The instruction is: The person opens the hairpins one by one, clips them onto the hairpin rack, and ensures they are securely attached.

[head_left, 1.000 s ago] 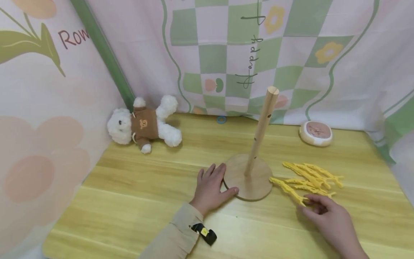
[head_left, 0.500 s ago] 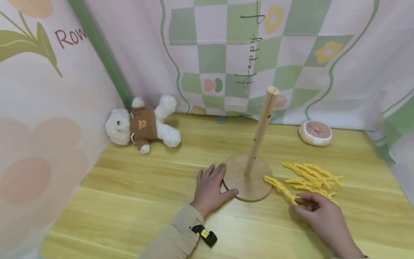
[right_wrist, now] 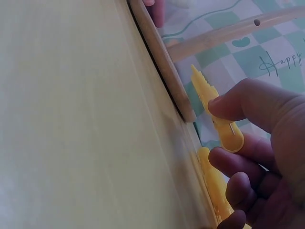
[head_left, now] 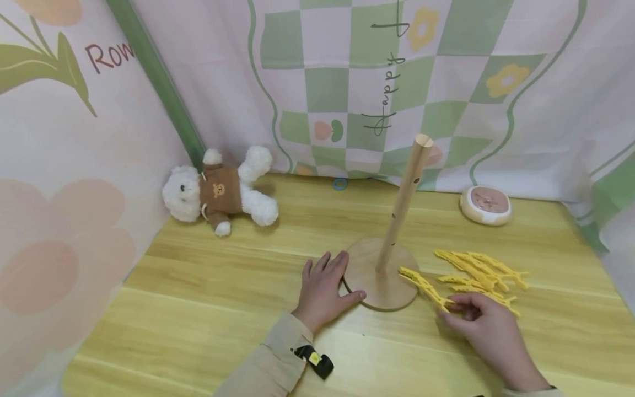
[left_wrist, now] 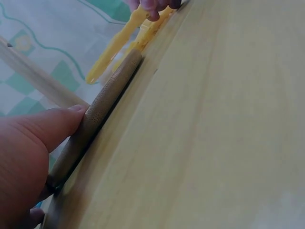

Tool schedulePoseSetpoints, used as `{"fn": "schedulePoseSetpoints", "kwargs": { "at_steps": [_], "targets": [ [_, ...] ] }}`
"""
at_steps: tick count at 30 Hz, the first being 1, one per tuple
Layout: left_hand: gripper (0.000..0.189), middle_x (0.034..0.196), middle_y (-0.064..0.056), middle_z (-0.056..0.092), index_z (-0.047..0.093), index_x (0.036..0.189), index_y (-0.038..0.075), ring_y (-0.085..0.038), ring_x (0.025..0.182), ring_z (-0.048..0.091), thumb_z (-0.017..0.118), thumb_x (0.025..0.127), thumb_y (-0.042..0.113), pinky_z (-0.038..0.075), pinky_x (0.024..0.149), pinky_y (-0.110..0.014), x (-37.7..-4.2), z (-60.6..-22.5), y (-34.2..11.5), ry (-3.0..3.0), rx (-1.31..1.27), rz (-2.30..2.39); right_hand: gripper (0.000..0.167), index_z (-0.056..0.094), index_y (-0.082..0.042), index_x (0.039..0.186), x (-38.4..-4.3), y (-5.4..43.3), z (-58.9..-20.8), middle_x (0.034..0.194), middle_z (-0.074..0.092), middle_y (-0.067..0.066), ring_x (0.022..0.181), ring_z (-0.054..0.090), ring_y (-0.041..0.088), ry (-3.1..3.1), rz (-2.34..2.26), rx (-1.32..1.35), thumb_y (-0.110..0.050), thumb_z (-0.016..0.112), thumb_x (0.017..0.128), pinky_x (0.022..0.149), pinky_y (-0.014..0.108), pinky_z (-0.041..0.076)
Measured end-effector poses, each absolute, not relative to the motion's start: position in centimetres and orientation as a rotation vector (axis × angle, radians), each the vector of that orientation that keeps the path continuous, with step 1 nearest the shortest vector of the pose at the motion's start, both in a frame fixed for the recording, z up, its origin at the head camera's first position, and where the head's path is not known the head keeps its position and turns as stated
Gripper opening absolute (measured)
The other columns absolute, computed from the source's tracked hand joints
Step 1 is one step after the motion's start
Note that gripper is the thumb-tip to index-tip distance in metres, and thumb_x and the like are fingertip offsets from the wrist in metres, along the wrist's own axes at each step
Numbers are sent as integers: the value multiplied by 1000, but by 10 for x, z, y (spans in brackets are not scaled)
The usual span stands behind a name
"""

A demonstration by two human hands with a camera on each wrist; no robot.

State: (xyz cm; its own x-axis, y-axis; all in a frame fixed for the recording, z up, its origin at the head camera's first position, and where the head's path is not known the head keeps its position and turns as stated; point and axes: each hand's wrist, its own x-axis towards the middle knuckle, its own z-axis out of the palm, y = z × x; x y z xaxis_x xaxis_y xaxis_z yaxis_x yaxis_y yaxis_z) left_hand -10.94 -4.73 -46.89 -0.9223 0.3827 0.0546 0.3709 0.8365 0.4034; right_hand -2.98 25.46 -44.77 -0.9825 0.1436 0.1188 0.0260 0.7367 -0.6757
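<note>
My left hand [head_left: 322, 289] rests at the left rim of a round wooden base [head_left: 364, 264], fingers spread and mostly straight, thumb touching its front edge. An upright wooden post [head_left: 404, 198] with several small dark holes rises from that base. Between the thumb and fingers of my right hand [head_left: 483, 328] is one end of a slim yellow branch-shaped piece [head_left: 421, 284]. A small metal pin shows near the held end of this piece [right_wrist: 228, 128]. Its free tip points toward the post and overlaps the base's right side in the head view; the left wrist view shows it raised.
Several more yellow branch-shaped pieces [head_left: 478, 267] lie in a loose pile right of the base. A white plush toy [head_left: 220, 190] in a brown top lies at the back left. Behind are a rounded cream device [head_left: 486, 205] and a small blue ring [head_left: 339, 184].
My right hand has moved left, away from the pile, carrying the yellow branch-shaped piece until its tip overlaps the base. The left hand stays at the rim.
</note>
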Motion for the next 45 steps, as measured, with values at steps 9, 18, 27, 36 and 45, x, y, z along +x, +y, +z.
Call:
{"fn": "schedulePoseSetpoints", "kwargs": {
  "at_steps": [9,18,27,36,45],
  "targets": [
    [92,161,2,34,33,158,15,-30,149,27,57,89,70,13,118,-62,-110,-469,-48,2975,634,652,29,76,-6,95,-37,248,-449,79,71,0,63,52,0,-2743,1063,-81,-15,91,71,54,18,45],
    [92,162,3,33,31,159,16,-29,151,25,59,88,69,10,119,-60,-111,-471,-48,2958,610,653,28,75,-6,94,-40,242,-448,82,73,2,64,52,0,-2743,1092,-73,-14,91,72,54,18,46],
    [92,162,3,33,32,158,16,-29,150,26,58,89,70,11,119,-60,-111,-472,-49,2967,617,658,27,74,-6,94,-43,239,-447,82,73,1,65,52,0,-2744,1080,-31,-13,90,72,56,18,44],
    [92,162,2,34,32,158,15,-29,150,26,58,89,69,11,119,-61,-111,-471,-49,2964,627,673,30,74,-5,98,-46,236,-444,87,75,3,68,54,0,-2779,1126,-58,-15,89,74,58,18,46],
    [92,162,2,33,32,158,15,-29,150,26,59,89,70,11,119,-60,-110,-469,-49,2961,626,670,32,74,-6,101,-49,237,-447,90,75,2,70,54,1,-2815,1130,-74,-20,89,76,60,19,46]
  ]
}}
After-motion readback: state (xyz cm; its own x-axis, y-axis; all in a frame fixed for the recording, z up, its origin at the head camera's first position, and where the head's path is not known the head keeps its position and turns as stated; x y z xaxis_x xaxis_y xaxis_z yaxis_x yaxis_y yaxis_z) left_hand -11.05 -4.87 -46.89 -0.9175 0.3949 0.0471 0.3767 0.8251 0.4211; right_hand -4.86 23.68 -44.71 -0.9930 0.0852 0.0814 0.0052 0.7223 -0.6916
